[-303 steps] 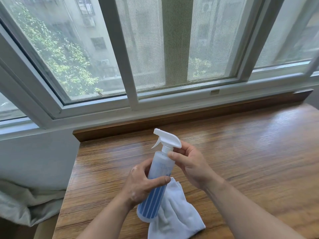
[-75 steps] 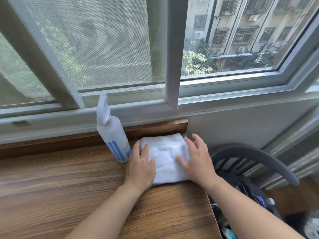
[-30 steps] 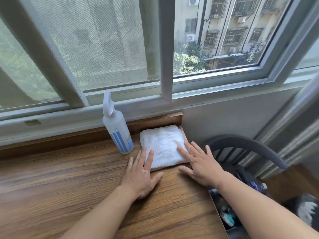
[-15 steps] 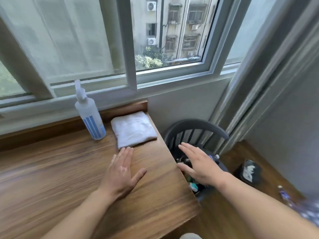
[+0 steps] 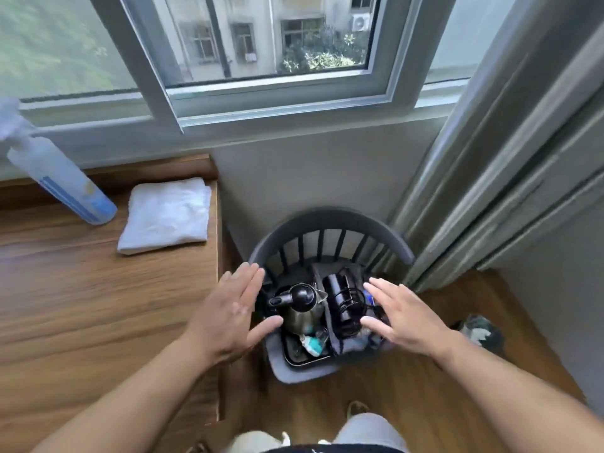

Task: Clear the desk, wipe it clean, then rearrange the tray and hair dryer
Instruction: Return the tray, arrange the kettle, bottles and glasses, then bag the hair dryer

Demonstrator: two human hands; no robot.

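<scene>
A black tray [image 5: 295, 358] sits on the seat of a grey chair [image 5: 330, 220] to the right of the wooden desk [image 5: 81, 305]. On the tray stands a metal kettle [image 5: 299, 308] with a black lid. Beside it lies a black hair dryer [image 5: 341, 297] with its coiled cord. My left hand [image 5: 228, 315] hovers open over the desk's right edge, left of the kettle. My right hand [image 5: 405, 318] hovers open right of the hair dryer, holding nothing. A folded white cloth [image 5: 166, 215] and a spray bottle [image 5: 62, 186] rest at the desk's back right corner.
The window and its sill run behind the desk and chair. Grey curtains [image 5: 490, 158] hang at the right. A dark object [image 5: 480, 328] lies on the wooden floor right of the chair. My legs and feet show at the bottom edge.
My view has swung right and down onto the chair. My left hand has left the desk top and moved right; both hands now flank the tray on the chair seat.
</scene>
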